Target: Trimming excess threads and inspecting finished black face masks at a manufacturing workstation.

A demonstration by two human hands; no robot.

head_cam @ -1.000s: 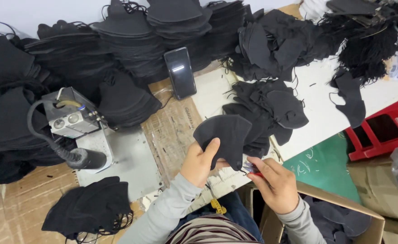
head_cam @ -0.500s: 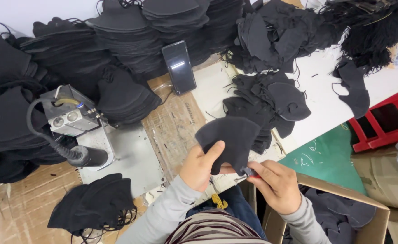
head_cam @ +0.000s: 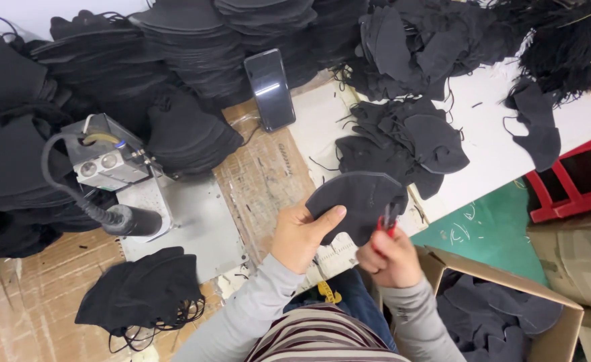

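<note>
The left hand is clamped on a black face mask, thumb across its front, holding it up over the table edge. At three o'clock of it the right hand grips red-handled snips touching the mask's lower right edge. A cardboard box of masks sits at four o'clock, a dark phone at eleven

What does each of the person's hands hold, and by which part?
The left hand pinches a flat black fabric face mask by its lower left edge. The right hand grips small red-handled snips by the handles, tips at the mask's right edge.
</note>
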